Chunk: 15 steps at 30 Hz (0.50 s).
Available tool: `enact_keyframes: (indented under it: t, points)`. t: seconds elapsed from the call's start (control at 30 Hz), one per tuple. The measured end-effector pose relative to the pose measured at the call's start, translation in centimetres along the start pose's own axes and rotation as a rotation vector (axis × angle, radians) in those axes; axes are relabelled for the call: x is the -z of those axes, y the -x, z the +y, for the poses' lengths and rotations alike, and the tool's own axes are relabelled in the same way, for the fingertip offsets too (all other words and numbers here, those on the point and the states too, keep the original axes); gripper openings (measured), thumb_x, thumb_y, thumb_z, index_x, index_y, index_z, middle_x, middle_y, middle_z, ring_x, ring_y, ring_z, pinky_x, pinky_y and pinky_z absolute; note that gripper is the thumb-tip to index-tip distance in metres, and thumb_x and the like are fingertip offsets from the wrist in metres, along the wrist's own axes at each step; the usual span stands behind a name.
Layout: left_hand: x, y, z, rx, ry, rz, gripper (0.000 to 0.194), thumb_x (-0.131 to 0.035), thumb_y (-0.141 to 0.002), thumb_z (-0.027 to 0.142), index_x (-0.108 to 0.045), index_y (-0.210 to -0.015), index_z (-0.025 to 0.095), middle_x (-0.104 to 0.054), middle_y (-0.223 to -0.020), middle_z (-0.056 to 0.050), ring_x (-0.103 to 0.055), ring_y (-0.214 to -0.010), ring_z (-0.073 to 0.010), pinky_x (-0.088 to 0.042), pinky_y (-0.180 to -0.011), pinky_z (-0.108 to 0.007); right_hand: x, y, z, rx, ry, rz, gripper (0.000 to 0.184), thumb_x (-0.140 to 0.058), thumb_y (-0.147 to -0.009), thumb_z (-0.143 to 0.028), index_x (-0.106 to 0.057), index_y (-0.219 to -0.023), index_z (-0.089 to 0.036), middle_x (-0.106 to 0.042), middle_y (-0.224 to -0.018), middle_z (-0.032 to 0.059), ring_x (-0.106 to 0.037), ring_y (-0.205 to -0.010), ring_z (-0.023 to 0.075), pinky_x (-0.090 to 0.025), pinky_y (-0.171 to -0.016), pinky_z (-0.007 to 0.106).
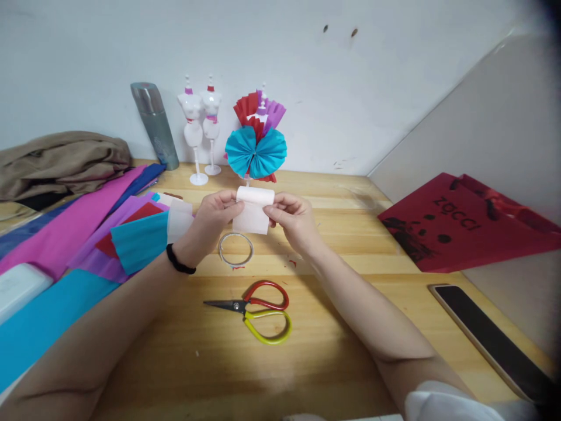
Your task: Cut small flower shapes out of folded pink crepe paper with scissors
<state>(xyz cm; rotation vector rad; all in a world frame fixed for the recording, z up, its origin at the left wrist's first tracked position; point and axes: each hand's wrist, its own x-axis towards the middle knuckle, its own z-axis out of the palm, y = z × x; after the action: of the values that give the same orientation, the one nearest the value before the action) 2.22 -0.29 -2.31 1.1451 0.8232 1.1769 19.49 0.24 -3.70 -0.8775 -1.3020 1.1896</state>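
1 left hand [213,216] and 1 right hand [295,220] pinch white paper [251,217] at frame centre; scissors [238,306] lie at lower centre.

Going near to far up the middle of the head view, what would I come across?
Red-and-yellow-handled scissors, thin silvery ring, partly rolled white paper held between left hand and right hand, miniature mannequin wearing pleated paper, white wall.

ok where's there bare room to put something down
Bare table shows between the right hand and red bag, and just nearer than the scissors. It's crowded on the left with paper and cloth, at the back left with mannequins and a bottle.
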Motion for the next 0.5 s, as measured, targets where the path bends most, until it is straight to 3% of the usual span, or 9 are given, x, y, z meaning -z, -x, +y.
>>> enact_keyframes:
  t: [0.2,0.33,0.4,0.5]
  points:
    - [-0.1,0.0,0.2,0.025,0.114,-0.06,0.026,-0.074,-0.071,0.031,-0.071,-0.089,0.013,-0.076,-0.08,-0.007,-0.072,-0.08,-0.0229,-0.056,-0.07,-0.031,0.4,0.1,0.0,0.083,0.048,-0.007,0.011,-0.077,-0.064,-0.03,-0.07,-0.066,-0.021,-0.061,-0.055,-0.0033,-0.051,-0.049,0.0105,-0.042,-0.05,0.025]
    - [0.6,-0.7,0.0,0.226,0.128,-0.08,0.049,-0.062,-0.078,0.061,-0.07,-0.089,0.014,-0.075,-0.076,-0.013,-0.073,-0.083,-0.0287,-0.056,-0.062,-0.034,0.9,0.3,-0.3,0.259,0.232,-0.03,0.003,-0.073,-0.072,-0.025,-0.074,-0.071,-0.022,-0.07,-0.069,0.0008,-0.058,-0.06,0.0139,-0.046,-0.06,0.029]
    - [1.1,-1.0,-0.1,0.317,0.124,-0.083,0.061,-0.055,-0.077,0.073,-0.07,-0.086,0.015,-0.074,-0.074,-0.015,-0.073,-0.083,-0.0303,-0.055,-0.057,-0.033,1.1,0.3,-0.4,0.359,0.364,-0.074,0.008,-0.068,-0.076,-0.021,-0.076,-0.076,-0.023,-0.073,-0.076,0.0028,-0.061,-0.065,0.0158,-0.048,-0.064,0.031]
    - [1.2,-0.9,-0.2,0.354,0.127,-0.127,0.058,-0.057,-0.076,0.072,-0.068,-0.082,0.016,-0.073,-0.074,-0.015,-0.072,-0.081,-0.0296,-0.055,-0.058,-0.033,1.3,0.4,-0.5,0.466,0.51,-0.139,0.018,-0.062,-0.08,-0.018,-0.078,-0.083,-0.024,-0.074,-0.081,0.004,-0.064,-0.068,0.0168,-0.049,-0.067,0.032]
